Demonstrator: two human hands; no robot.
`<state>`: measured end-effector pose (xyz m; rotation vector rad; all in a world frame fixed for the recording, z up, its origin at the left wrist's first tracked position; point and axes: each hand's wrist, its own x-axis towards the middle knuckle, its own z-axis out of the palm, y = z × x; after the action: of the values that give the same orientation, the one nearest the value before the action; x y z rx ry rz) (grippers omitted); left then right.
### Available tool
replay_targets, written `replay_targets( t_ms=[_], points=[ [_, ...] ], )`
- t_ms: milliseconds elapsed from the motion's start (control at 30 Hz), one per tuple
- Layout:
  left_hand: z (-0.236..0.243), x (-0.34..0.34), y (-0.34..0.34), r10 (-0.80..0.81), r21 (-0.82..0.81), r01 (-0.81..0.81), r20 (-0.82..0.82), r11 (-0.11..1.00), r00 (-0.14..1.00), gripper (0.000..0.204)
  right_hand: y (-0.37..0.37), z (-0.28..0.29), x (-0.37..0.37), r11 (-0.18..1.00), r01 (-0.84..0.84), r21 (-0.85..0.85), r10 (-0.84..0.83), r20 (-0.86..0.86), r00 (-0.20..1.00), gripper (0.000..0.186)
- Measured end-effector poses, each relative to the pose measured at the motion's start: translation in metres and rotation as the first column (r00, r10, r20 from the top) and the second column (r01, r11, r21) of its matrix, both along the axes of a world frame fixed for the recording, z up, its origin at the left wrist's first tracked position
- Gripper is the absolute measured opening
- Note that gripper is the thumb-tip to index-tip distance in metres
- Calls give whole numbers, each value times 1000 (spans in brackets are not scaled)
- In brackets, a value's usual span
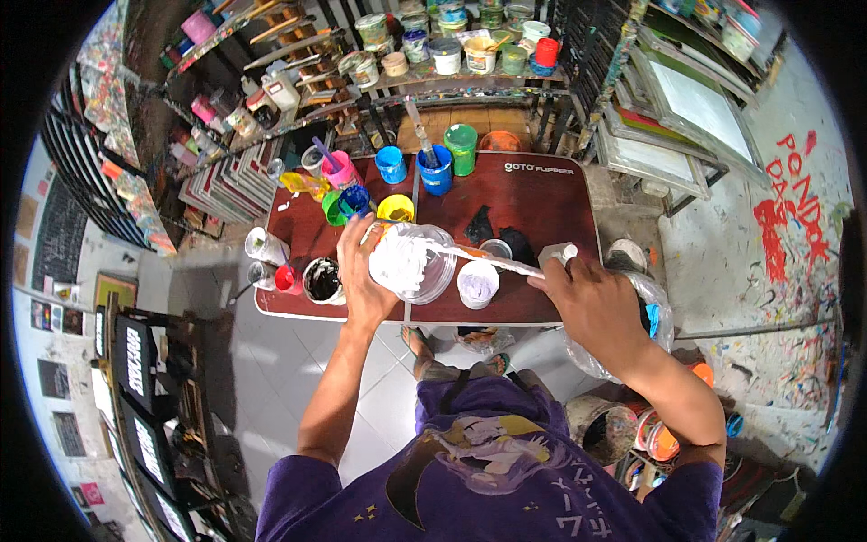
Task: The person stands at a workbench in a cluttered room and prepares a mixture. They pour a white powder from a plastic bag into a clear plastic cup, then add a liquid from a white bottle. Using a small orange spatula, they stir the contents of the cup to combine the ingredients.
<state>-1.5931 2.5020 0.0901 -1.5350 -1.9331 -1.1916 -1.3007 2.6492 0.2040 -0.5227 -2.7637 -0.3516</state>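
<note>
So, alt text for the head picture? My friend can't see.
A person's left hand holds a clear tub of white paint, the right hand a paint-smeared stick reaching to it. Colourful paint pots stand on the maroon table.

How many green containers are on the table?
2: a tall green container at the back, right of a blue container, and a green cup at left, beside a dark blue cup. The left hand and its tub may hide others.

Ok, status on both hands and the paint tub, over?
Left hand gripping tub of white paint. Right hand holding paint-smeared stick, far end at the tub. White cup close by, blocking neither hand.
</note>
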Motion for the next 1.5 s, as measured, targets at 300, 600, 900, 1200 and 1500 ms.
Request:
replay_targets(
  t_ms=[300,600,900,1200,1500],
  points=[
    [62,-7,17,-121,-24,119,-233,993,965,61,-1,10,17,889,130,-439,-149,-8,989,38],
    [99,0,17,-174,-46,169,-377,985,910,51,-3,-14,25,408,-51,-912,-60,-83,995,51],
    [136,14,19,-225,-65,222,-486,973,844,50,-15,-25,17,-125,-9,-992,10,-10,1000,57],
    [161,21,22,-218,-45,240,-603,970,767,47,-40,-41,6,-867,-59,-495,76,-247,966,48],
    [160,15,25,-26,224,219,-641,950,767,52,-72,-44,-9,-993,26,-112,74,-451,889,55]
  ],
)
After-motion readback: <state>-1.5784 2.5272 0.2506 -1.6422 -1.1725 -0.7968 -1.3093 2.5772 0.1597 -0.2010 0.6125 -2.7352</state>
